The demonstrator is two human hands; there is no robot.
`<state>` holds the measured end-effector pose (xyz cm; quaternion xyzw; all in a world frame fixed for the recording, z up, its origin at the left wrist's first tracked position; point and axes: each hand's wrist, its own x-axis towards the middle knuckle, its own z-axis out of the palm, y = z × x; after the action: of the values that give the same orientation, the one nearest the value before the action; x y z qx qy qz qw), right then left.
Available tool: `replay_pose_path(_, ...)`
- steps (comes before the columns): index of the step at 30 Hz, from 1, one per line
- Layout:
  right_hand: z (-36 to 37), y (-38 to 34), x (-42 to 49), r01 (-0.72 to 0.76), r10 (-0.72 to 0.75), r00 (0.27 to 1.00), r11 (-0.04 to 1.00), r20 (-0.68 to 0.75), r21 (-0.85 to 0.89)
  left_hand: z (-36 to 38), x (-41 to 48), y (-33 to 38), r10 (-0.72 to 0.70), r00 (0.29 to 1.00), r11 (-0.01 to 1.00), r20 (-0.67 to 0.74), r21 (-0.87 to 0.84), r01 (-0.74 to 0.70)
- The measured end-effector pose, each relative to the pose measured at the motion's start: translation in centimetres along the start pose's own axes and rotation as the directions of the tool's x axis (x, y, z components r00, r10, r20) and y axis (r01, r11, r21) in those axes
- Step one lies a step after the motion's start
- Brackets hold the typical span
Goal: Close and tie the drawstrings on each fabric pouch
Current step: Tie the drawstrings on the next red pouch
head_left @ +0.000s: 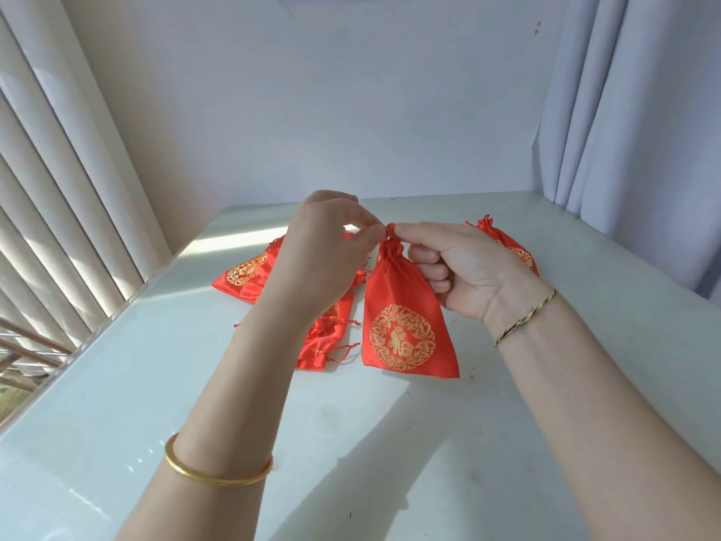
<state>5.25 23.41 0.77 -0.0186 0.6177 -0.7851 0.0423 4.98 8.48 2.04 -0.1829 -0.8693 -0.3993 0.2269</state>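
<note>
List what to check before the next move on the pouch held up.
1. Held pouch neck gathered shut: ok.
2. Left hand pinches the drawstring: ok.
3. Right hand pinches the drawstring: ok.
4. Knot pulled tight: cannot tell, fingers hide it.
5. Pile of pouches tied: not ok, strings lie loose.
6. Far right pouch cinched: ok.

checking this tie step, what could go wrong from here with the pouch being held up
1. The left hand and right hand pinch only the short cord ends at the top of the pouch. If either slips, the knot may loosen or the pouch may drop.
2. The pile lies right beside it with loose cords, which might snag.
</note>
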Motion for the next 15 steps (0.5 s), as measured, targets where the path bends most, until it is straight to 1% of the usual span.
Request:
replay_pose_path(6,-0.1,0.16,0.22,0.028,-0.026,0.999,0.999,0.026,-0.044,-0.3,-0.08,0.09,-0.004,0.997,0.999,0.076,-0.035,0.007)
replay_pose_path(10,-0.04,0.31,0.36,0.045,-0.042,0.998,0.998,0.056,-0.054,-0.1,-0.12,0.1,-0.025,0.998,1.0,0.055,0.007,0.024)
replay_pose_path(13,-0.12,0.31,0.5,0.048,-0.045,0.998,0.997,0.051,-0.063,0.14,-0.14,0.13,-0.032,0.998,0.999,0.047,-0.018,0.033)
replay_pose_path(15,-0.34,0.16,0.59,0.056,-0.055,0.998,0.997,0.019,-0.046,0.13,-0.11,0.15,-0.053,0.998,0.996,0.043,-0.068,0.056)
